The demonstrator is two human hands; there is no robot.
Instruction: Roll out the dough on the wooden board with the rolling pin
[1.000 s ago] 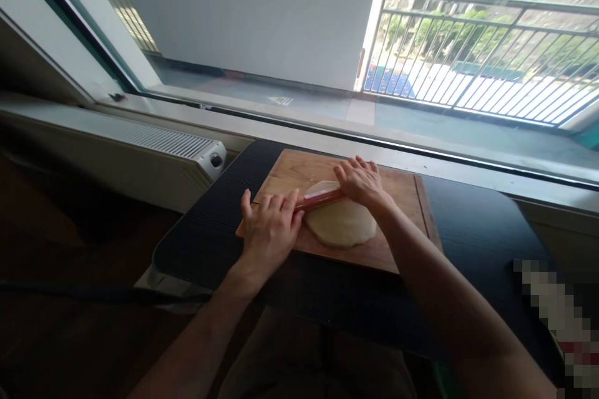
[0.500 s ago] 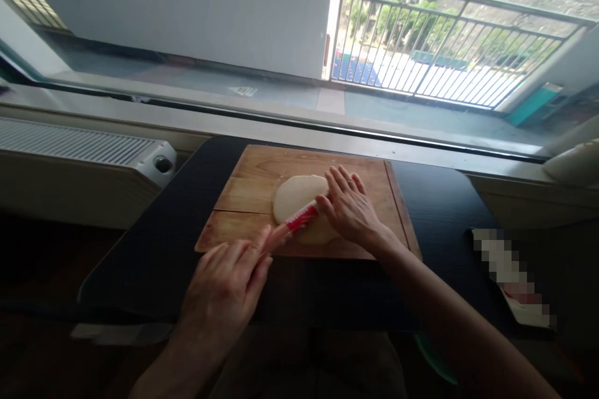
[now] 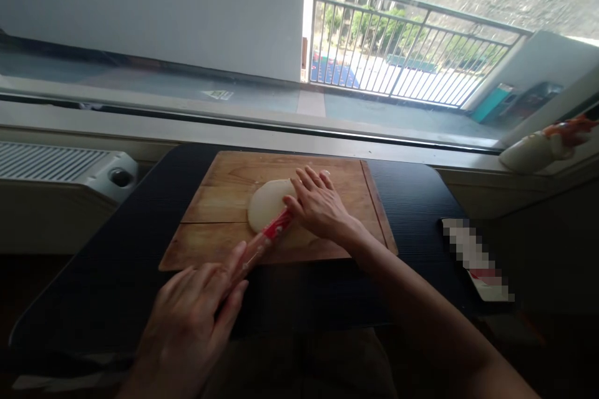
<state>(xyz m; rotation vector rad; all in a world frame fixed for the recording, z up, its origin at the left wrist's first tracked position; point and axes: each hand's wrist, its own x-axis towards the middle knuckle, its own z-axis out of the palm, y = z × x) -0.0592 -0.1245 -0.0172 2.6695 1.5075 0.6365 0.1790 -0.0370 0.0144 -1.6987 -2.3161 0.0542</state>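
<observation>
A rolling pin with a red wrap around part of its length lies slantwise over a flat, pale round of dough. The dough rests on a wooden board. My left hand is on the pin's near end, beyond the board's front edge, its fingers lying along and over it. Over the far end is my right hand, palm down with its fingers stretched forward; it hides that end and the dough's right side.
The board lies on a dark table. A phone-like object, partly blurred out, is near the table's right edge. A radiator stands at the left. A white pot sits on the sill by the window.
The camera view has swung right, so the board and table appear further left. The pin's wrap shows a different side, as if turned slightly. Both hands stay on the pin.
</observation>
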